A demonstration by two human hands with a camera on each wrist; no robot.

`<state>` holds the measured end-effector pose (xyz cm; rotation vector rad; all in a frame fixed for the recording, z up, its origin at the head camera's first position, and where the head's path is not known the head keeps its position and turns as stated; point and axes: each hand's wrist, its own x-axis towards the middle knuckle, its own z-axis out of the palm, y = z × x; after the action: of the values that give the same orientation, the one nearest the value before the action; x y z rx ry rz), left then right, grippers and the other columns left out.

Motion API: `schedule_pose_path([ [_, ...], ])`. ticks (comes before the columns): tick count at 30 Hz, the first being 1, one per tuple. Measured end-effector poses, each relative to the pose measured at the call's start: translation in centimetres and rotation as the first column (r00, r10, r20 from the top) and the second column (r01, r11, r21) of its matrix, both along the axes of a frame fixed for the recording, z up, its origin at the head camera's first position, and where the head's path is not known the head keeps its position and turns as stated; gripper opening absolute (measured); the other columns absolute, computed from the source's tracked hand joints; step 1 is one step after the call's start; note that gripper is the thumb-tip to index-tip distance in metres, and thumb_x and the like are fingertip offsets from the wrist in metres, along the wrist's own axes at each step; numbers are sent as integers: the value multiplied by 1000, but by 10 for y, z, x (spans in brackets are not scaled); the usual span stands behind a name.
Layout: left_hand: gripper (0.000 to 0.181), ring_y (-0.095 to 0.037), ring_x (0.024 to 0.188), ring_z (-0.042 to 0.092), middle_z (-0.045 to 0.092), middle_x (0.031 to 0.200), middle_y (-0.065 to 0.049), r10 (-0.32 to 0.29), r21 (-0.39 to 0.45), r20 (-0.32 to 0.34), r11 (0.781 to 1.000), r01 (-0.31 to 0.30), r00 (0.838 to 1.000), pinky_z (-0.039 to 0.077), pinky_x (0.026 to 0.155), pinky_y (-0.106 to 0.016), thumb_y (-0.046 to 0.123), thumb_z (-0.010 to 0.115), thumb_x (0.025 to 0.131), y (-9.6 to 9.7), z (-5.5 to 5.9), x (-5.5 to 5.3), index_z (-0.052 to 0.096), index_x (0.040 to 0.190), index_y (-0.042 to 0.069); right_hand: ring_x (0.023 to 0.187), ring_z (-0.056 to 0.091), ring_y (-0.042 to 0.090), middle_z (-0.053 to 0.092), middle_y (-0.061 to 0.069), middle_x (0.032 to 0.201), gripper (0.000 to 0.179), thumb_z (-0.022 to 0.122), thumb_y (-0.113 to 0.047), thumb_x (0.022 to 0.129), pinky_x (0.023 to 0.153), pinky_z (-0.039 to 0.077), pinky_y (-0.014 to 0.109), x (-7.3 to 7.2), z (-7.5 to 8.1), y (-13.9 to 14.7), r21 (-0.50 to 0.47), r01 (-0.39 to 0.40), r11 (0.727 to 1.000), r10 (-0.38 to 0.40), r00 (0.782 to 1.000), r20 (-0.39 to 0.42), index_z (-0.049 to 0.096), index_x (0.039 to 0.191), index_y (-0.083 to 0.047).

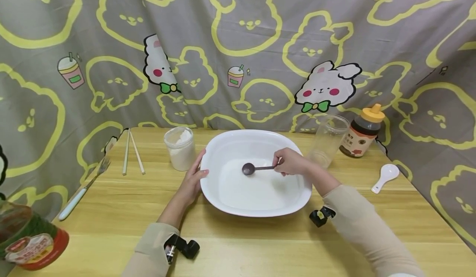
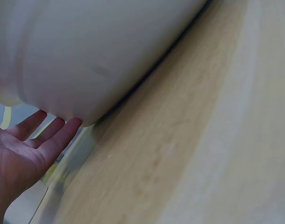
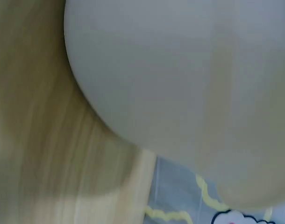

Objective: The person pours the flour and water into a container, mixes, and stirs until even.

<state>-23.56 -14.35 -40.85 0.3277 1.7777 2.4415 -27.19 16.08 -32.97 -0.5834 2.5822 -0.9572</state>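
Observation:
A white oval basin stands in the middle of the wooden table in the head view. My left hand holds its left side, thumb over the rim and fingers along the outer wall; the left wrist view shows those fingertips against the basin's side. Above the basin's inside, my right hand pinches the handle of a small dark spoon, whose bowl points left. Whether the spoon touches the bottom I cannot tell. The right wrist view shows only the basin's outer wall, with the hand hidden.
Left of the basin are a jar of white powder, chopsticks, a fork and a large red-based bottle. To the right stand a clear container and a yellow-capped bottle, with a white spoon nearby.

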Motion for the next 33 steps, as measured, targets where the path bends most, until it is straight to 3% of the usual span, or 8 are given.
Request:
schedule_pose_path([
  [4,67,-43,109,35,31,132,-18,0,-3,-11,1000,0,1000,40,80,-48,7,45,79,-1,0,0,20,138,23,38,36,8,49,3,48,5,54,3,76,37,28,18,5,1,-5,-54,-97,994,99,994,52,55,76,-2],
  [9,66,-43,108,36,32,131,-18,8,-9,-6,1000,-8,1000,41,80,-48,7,46,79,0,0,-1,21,138,23,41,38,8,49,2,49,10,52,5,74,39,29,18,14,13,8,-21,-182,983,183,981,70,55,72,-4],
  [12,66,-43,108,36,32,130,-19,8,-12,4,1000,-8,1000,41,80,-48,7,46,79,-1,1,-1,21,138,24,44,41,10,48,3,51,10,51,7,71,40,31,20,17,19,19,46,-155,987,152,986,68,54,71,-3],
  [20,66,-42,109,36,32,131,-17,6,-15,11,1000,-6,1000,40,81,-49,7,46,79,-1,0,0,21,138,24,44,42,12,48,3,53,13,49,8,66,43,35,23,11,30,35,203,-25,979,37,998,-54,54,68,-3],
  [26,66,-42,108,37,33,130,-17,14,-17,20,1000,-14,1000,41,79,-48,7,46,79,0,0,0,22,138,25,45,42,13,47,3,51,9,52,6,69,43,34,23,-1,23,24,160,43,986,-32,997,-72,54,71,-2],
  [29,66,-41,108,38,33,129,-18,18,-11,24,1000,-18,1000,42,79,-47,7,46,79,1,1,0,22,138,24,45,40,12,48,4,51,8,53,5,71,43,31,22,-4,18,16,103,44,994,-42,999,-21,55,72,-2],
  [33,66,-42,108,36,33,130,-17,14,-4,25,1000,-14,1000,42,79,-47,7,46,78,0,1,-1,22,138,24,42,36,10,48,3,50,8,52,5,73,41,29,19,-3,14,10,41,-8,999,6,998,62,54,73,-3],
])
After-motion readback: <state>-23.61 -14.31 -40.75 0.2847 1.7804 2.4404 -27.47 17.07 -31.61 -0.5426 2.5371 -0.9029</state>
